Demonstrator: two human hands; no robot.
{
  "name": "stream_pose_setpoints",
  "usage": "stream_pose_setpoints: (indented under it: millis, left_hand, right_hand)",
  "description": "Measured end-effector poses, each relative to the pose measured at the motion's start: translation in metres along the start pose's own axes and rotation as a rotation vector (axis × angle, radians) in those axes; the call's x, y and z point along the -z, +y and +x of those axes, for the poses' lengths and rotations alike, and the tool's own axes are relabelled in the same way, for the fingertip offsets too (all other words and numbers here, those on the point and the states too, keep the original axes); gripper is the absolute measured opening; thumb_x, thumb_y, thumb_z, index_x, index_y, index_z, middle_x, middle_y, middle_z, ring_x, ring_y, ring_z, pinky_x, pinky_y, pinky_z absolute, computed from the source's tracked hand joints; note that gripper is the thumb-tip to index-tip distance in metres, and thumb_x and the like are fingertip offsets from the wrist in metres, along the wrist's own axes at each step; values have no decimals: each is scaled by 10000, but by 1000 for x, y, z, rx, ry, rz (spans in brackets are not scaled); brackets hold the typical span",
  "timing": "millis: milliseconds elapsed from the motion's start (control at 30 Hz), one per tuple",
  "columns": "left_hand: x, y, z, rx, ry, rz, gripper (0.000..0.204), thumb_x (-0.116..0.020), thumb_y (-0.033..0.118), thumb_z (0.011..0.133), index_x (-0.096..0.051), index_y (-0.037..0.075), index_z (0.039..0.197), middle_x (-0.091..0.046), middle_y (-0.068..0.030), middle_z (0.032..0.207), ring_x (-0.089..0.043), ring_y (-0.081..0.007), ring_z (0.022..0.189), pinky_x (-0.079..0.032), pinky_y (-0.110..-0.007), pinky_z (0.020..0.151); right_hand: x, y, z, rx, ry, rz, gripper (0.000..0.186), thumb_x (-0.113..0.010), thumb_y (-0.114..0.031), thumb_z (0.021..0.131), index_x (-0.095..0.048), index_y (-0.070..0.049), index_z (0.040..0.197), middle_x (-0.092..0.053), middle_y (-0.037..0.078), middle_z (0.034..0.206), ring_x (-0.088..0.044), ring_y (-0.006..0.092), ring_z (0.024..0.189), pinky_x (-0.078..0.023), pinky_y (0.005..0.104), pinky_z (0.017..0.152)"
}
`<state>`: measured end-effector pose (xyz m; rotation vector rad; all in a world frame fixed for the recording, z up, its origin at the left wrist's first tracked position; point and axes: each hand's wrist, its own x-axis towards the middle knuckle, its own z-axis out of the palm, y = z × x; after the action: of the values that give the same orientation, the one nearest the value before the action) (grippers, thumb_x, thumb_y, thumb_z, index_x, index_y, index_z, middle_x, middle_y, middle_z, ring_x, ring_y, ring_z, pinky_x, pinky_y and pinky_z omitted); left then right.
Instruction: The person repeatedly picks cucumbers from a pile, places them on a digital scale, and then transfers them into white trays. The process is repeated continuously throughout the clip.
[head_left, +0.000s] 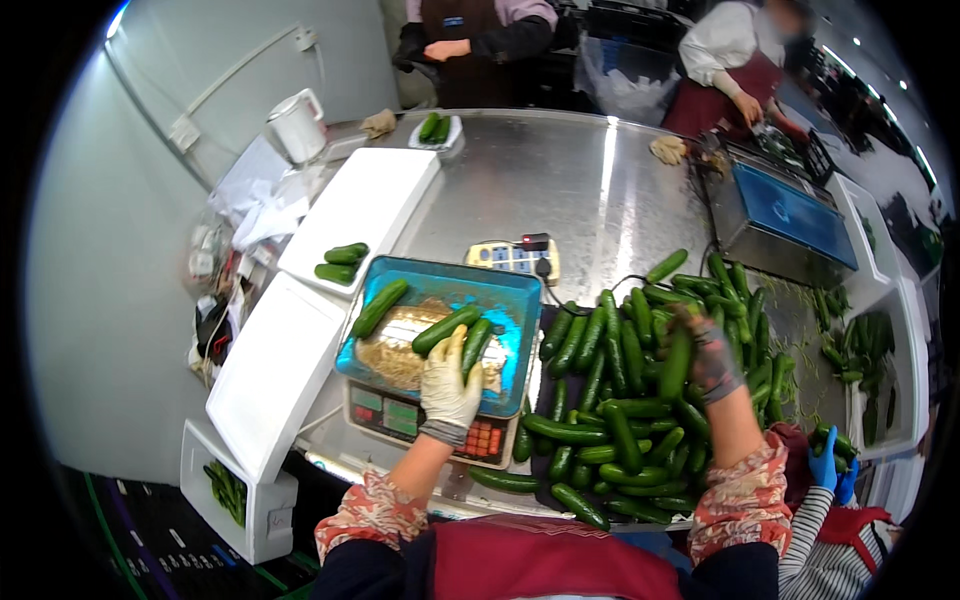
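My left hand, in a pale glove, is in the blue tray on a digital scale, its fingers gripping a short cucumber. Two more cucumbers, one at the tray's left and one in the middle, lie in it. My right hand, in a grey, soiled glove, is closed on a large cucumber over a loose pile of cucumbers right of the scale.
White foam boxes and lids stand left; more boxes right. A power strip with cables lies behind the scale; a steel machine stands back right. A blue-gloved co-worker's hand holds cucumbers at right; two people stand across the table.
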<state>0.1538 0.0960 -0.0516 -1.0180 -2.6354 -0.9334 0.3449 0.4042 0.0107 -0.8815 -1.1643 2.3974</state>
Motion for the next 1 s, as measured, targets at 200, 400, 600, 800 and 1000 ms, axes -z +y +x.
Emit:
stream_pose_setpoints:
  millis: [200, 400, 600, 800, 1000]
  left_hand:
    - [31, -7, -8, 50, -10, -280, 478, -565, 149, 810, -475, 54, 1270, -497, -218, 1140, -488, -345, 1054, -388, -398, 927]
    - [77, -52, -26, 104, 95, -244, 446, -570, 124, 829, -494, 71, 1266, -529, -159, 1168, -483, -286, 1089, -370, -373, 967]
    - [109, -96, -19, 247, 109, -417, 433, -547, 43, 821, -502, 39, 1252, -541, -133, 1076, -530, -220, 998, -431, -315, 878]
    - [134, -128, 3, 202, 166, -539, 434, -520, 16, 843, -467, 2, 1274, -494, -142, 1138, -536, -206, 1014, -442, -296, 898]
    - [145, -151, 27, 111, 128, -380, 387, -520, 67, 858, -514, 42, 1244, -545, -122, 1032, -547, -178, 898, -468, -283, 783]
  right_hand:
    - [-119, 111, 26, -191, -240, 249, 205, -602, -197, 859, -544, -79, 1016, -581, 65, 828, -586, 202, 771, -514, 368, 690]
    - [-134, 140, 7, -85, -184, 53, 539, -587, -199, 851, -357, -64, 1320, -490, 89, 1220, -505, 215, 1067, -435, 421, 881]
    - [-93, 145, -54, 102, -75, 130, 602, -638, -226, 805, -362, -37, 1306, -483, 164, 1249, -547, 282, 1046, -478, 434, 852]
    - [-70, 192, -115, 6, 160, 286, 380, -599, -145, 829, -478, -39, 1174, -611, 152, 996, -611, 278, 837, -516, 386, 688]
    - [-90, 231, -137, -97, 190, 385, 261, -603, -89, 826, -551, -27, 1074, -611, 144, 961, -606, 263, 792, -512, 360, 637]
